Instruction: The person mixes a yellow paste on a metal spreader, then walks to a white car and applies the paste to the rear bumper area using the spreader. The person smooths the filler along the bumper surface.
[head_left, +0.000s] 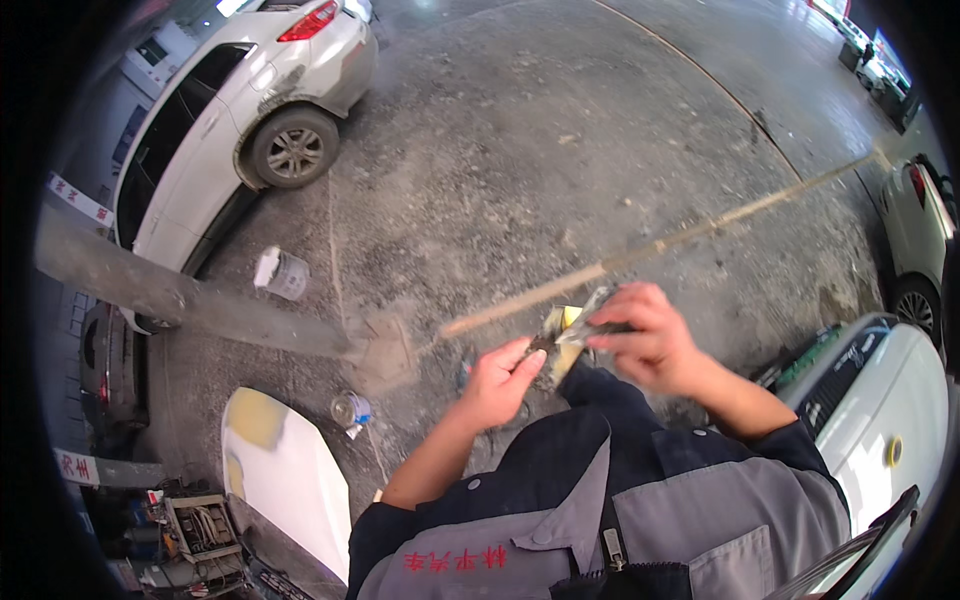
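In front of my chest, both hands are close together at a putty-smeared scraper (553, 352) with a dark grip and yellowish residue. My left hand (497, 385) is closed, pinching the dark end between thumb and fingers. My right hand (648, 335) is closed round a second thin, greyish blade-like scraper (592, 312), its edge against or just over the first one. A lump of yellow putty (571, 317) shows between them. How the two tools touch is partly hidden by my fingers.
A white body panel (300, 470) with yellowish patches lies left, beside an open can (350, 410). Farther off stand a white bucket (285, 273), a thick post (200, 300) and a white car (215, 130). At right are a large white panel (890, 400) and another car (915, 240).
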